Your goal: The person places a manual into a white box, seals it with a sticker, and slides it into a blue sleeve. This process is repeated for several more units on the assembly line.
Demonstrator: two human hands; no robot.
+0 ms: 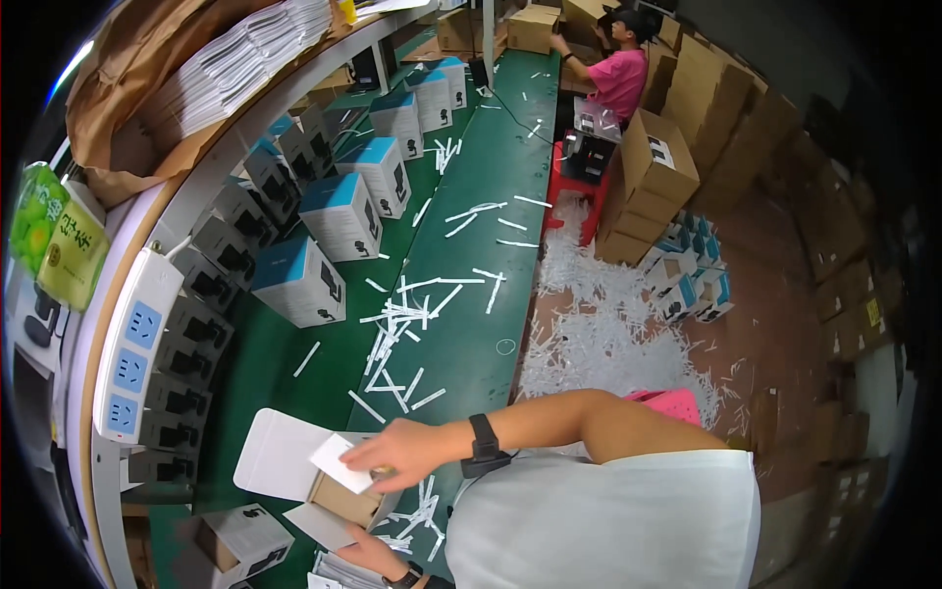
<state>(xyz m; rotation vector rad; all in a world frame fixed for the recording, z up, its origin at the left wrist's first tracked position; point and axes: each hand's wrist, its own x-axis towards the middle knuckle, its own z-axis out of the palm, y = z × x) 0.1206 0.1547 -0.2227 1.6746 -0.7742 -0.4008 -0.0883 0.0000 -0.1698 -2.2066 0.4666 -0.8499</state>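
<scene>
Pinched a small white card (332, 457) between the fingers (365, 455) of the right hand (410, 454), palm down; held that card tilted over the mouth of a white box (340, 503), spread-flapped and brown inside, on a green bench (471, 344); rested the left hand (373, 554) low beside the same white box, at the edge of a flap (318, 526); could not tell whether clasping that flap or only touching it; wore dark bands (483, 439) on both wrists; had a stack of leaflets (341, 571) just beside the left hand, and a printed carton (253, 535) near the white box; saw white strips (397, 324) strewn farther along the bench, next to a row of blue-topped boxes (339, 221); noticed a power strip (137, 339) with blue sockets to the left; saw white shreds (601, 346) heaped on the floor (760, 324), brown cartons (643, 187) beyond, and a co-worker (620, 83) in a pink shirt toward the far end.
</scene>
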